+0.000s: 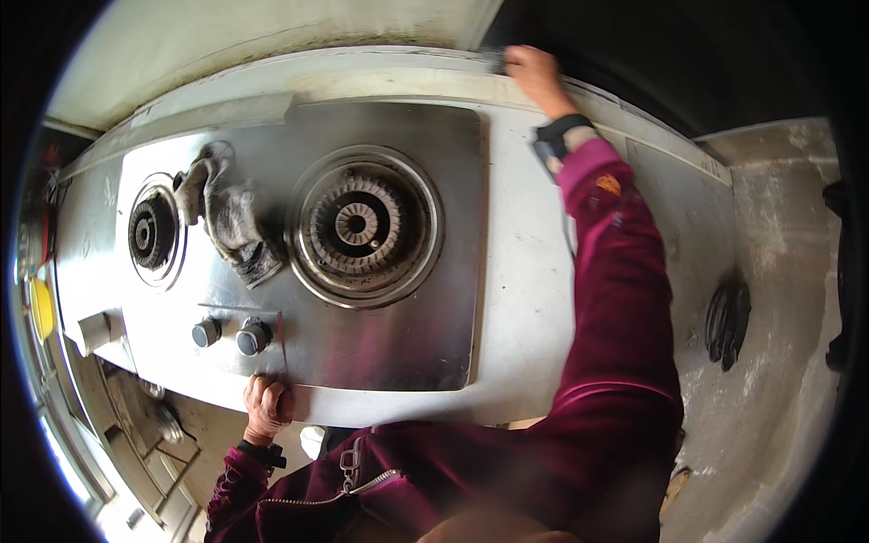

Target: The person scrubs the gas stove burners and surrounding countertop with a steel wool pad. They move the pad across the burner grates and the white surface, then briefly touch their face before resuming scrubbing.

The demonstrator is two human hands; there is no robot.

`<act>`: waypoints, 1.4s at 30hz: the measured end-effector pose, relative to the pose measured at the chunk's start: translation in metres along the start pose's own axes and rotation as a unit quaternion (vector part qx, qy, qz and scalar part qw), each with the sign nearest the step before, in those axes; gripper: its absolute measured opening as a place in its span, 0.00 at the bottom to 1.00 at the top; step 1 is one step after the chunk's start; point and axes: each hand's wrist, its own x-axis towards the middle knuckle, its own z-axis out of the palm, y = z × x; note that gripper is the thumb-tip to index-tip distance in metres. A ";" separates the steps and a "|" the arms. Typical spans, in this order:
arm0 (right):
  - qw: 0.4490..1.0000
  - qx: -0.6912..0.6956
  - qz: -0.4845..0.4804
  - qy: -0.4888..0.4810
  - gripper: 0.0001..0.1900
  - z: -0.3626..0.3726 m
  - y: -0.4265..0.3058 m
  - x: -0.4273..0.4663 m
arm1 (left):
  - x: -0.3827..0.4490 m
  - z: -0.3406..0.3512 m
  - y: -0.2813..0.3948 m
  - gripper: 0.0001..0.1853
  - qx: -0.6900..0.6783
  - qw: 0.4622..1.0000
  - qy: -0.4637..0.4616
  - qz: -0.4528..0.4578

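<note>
My right hand [533,68] is stretched far forward to the ledge [407,60] behind the white counter [523,285]. Its fingers are closed on a small grey pad [495,62], too blurred to identify more closely. At the counter's front edge rests my left hand [267,402], fingers curled and nothing visible in them. It is just below the two control knobs [252,336] of a stainless-steel gas cooktop [394,346]. A dirty grey cloth [234,210] lies crumpled on the cooktop between the left burner [148,232] and the right burner [357,225].
A pale strip [217,112] runs along the back of the cooktop. On the worn surface at far right sits a dark ribbed object [728,322]. A yellow container [42,311] stands at far left, and metalware [170,424] shows below the counter.
</note>
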 end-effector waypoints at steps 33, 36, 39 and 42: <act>0.929 -0.227 0.265 -0.123 0.09 -0.171 0.305 -0.159 | -0.008 0.022 0.044 0.04 0.192 0.933 0.039 -0.301; 0.913 -0.249 0.317 -0.065 0.11 -0.198 0.345 -0.201 | -0.009 0.023 0.043 0.05 0.207 0.923 0.034 -0.323; 0.915 -0.218 0.337 -0.035 0.12 -0.205 0.367 -0.215 | -0.009 0.026 0.039 0.06 0.214 0.919 0.036 -0.329; 0.956 -0.176 0.236 -0.008 0.09 -0.192 0.359 -0.203 | -0.011 0.028 0.036 0.07 0.218 0.902 0.027 -0.371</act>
